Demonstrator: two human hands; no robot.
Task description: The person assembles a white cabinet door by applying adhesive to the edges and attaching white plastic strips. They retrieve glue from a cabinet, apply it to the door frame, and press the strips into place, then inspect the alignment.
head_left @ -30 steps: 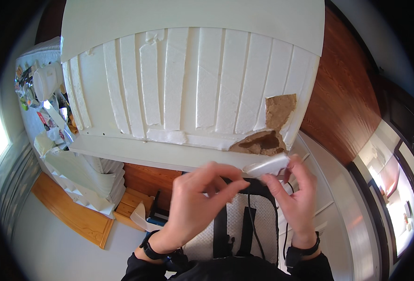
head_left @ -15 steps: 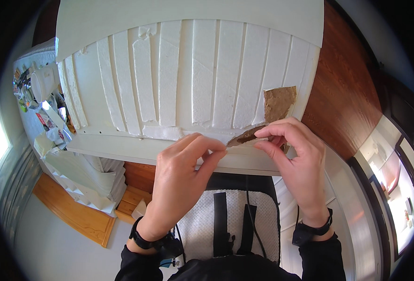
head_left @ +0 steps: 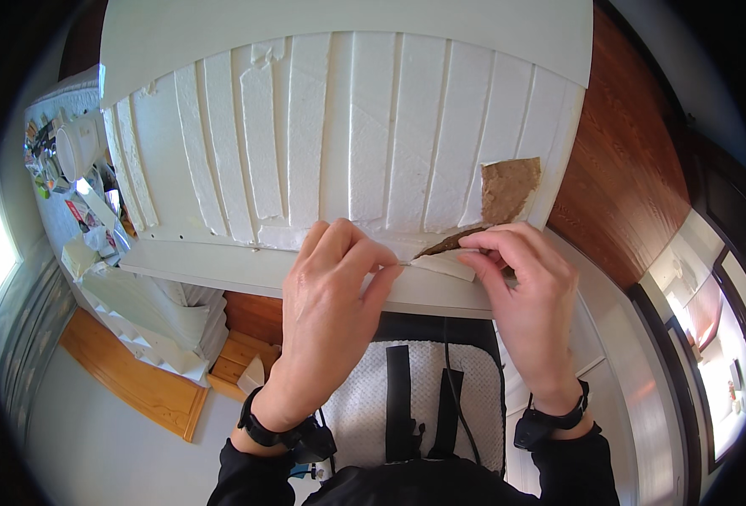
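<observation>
A big white panel (head_left: 348,126) lies in front of me, covered with several long white tape strips. At its lower right corner a brown bare patch (head_left: 508,190) shows. My left hand (head_left: 331,295) and my right hand (head_left: 521,295) each pinch one end of a short white tape strip (head_left: 440,263). The strip is stretched between them along the panel's lower edge, over the bottom of the brown patch. Both wrists carry black bands.
At the far left a cluttered table holds a white bucket (head_left: 78,148). A stack of white panels (head_left: 154,312) leans below the big panel. Under my hands sits a white-padded seat with black straps (head_left: 415,405). Dark red-brown wood (head_left: 618,169) runs along the right.
Both hands rose from below the panel's edge up to its lower right corner, carrying the white strip. The strip now lies flat over the lower part of the brown patch.
</observation>
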